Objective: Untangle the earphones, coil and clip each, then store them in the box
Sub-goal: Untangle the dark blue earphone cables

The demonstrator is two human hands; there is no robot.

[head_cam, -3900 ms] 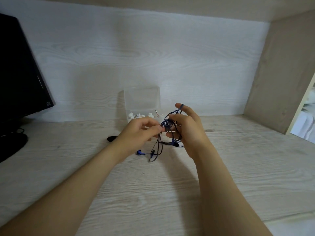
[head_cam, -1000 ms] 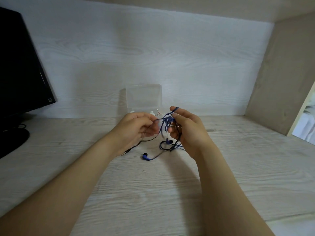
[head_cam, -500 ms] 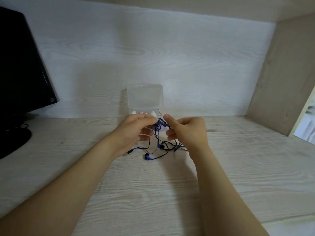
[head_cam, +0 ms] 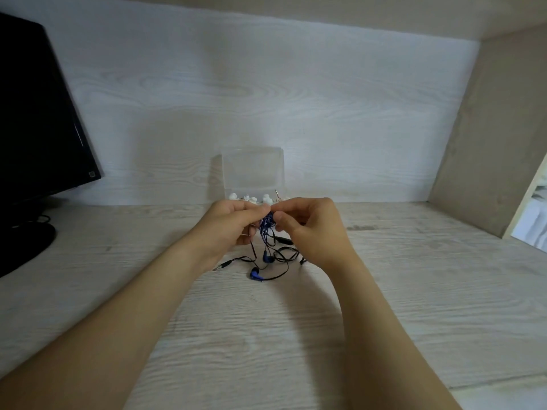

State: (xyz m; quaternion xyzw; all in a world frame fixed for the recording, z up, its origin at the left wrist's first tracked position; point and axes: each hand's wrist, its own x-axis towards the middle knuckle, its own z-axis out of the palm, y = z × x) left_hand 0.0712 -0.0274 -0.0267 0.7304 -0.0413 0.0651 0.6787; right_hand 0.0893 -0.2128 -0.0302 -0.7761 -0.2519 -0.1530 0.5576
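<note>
A tangle of blue and black earphone cable (head_cam: pixel 268 229) hangs between my two hands above the desk. My left hand (head_cam: pixel 233 223) pinches its top from the left, and my right hand (head_cam: pixel 310 226) pinches it from the right. Two blue earbuds (head_cam: pixel 255 274) and a jack plug (head_cam: pixel 222 265) trail on the wood below. Behind the hands stands a clear plastic box (head_cam: pixel 253 173) with its lid up, holding white earphones (head_cam: pixel 251 198).
A black monitor (head_cam: pixel 38 119) on a round stand (head_cam: pixel 20 247) fills the left side. The white back wall is close behind the box. A beige side panel (head_cam: pixel 488 143) closes off the right. The pale wooden desk (head_cam: pixel 266 335) stretches toward me.
Both hands have come closer together at the top of the tangle. More cable, the earbuds and the plug have dropped onto the desk.
</note>
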